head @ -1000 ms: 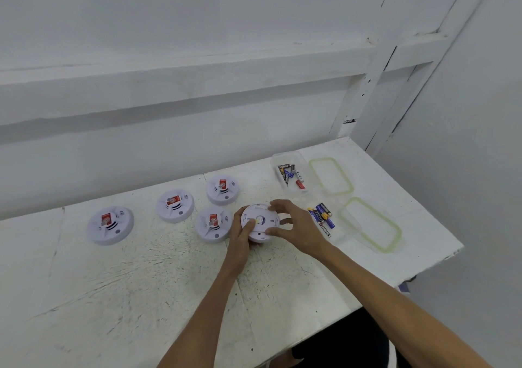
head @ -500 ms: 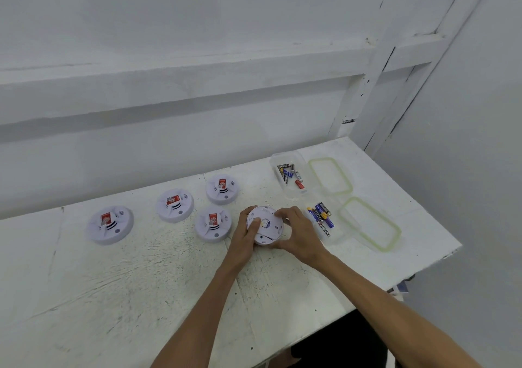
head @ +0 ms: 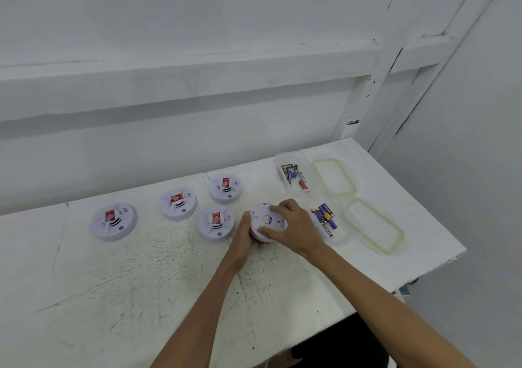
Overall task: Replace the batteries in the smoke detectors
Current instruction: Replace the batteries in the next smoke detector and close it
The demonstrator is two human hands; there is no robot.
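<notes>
A round white smoke detector [head: 264, 218] lies back-up between both hands near the table's middle. My left hand [head: 241, 236] grips its left rim, and my right hand [head: 293, 228] curls over its top and right side. Several other white detectors with red labels stand to the left: one far left [head: 113, 221], one behind [head: 178, 203], one close by [head: 216, 222] and one at the back [head: 225, 188]. Two clear tubs hold batteries, the nearer tub [head: 324, 219] just right of my right hand, the farther tub [head: 293, 175] behind it.
Two green-rimmed lids lie right of the tubs, a near lid [head: 375, 225] and a far lid [head: 334, 176]. The white table [head: 141, 283] ends at a front edge by my body and a right edge past the lids. A white wall stands behind.
Both hands closed in tighter on the detector, which shifted slightly to the right. My right hand moved from its side to over its top.
</notes>
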